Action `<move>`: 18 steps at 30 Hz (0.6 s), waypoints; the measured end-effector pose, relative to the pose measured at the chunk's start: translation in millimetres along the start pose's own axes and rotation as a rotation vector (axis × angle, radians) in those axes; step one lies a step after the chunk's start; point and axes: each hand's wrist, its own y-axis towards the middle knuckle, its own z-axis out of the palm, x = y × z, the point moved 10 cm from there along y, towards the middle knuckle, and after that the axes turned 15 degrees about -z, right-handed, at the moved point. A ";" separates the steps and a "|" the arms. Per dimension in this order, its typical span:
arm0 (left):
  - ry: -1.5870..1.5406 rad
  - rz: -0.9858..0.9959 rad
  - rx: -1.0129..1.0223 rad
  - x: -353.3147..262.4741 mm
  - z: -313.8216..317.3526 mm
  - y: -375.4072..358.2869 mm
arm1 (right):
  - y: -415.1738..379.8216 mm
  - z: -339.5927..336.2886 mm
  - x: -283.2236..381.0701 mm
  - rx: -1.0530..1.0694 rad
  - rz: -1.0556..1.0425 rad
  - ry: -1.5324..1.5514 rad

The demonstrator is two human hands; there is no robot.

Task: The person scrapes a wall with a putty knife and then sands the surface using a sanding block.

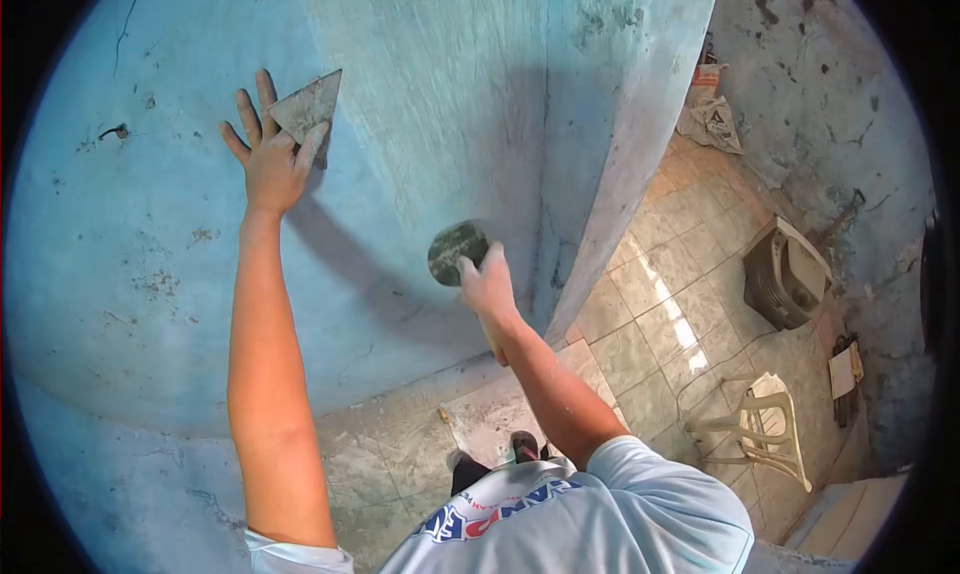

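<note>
My left hand (pixel 275 169) rests against the blue wall (pixel 180 274), its fingers spread upward. Between thumb and palm it holds a triangular trowel (pixel 310 107) with a grey, smeared blade; the trowel's handle is mostly hidden. Lower and to the right, my right hand (pixel 488 282) is closed around a round, dark-faced tool (pixel 455 254), slightly blurred and close to the wall. A pale stick-like end (pixel 497 352) shows below the right wrist, perhaps its handle. Above the right hand, a streaky paler green area (pixel 410 94) covers the wall up to a vertical corner.
A protruding wall edge (pixel 640 154) stands right of my hands. Beyond it, on the tiled floor (pixel 660 304), are a dark boxy old television-like object (pixel 785 274), a cream plastic chair (pixel 765 429) and a crumpled sack (pixel 712 124). A small hole (pixel 115 132) marks the wall's left.
</note>
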 end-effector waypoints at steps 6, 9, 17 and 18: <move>0.033 -0.011 0.017 2.3 0.1 1.1 | -19.8 -5.5 -24.1 -0.015 0.055 0.034; 0.015 0.010 -0.011 -2.7 -2.4 -0.6 | -11.2 8.6 -40.6 0.059 0.125 -0.080; 0.025 -0.009 0.008 2.6 -1.3 -1.9 | -23.3 -11.6 -26.5 -0.106 -0.028 0.060; 0.033 0.001 0.005 3.5 1.0 -2.5 | -39.4 -5.7 -70.3 -0.060 0.071 -0.023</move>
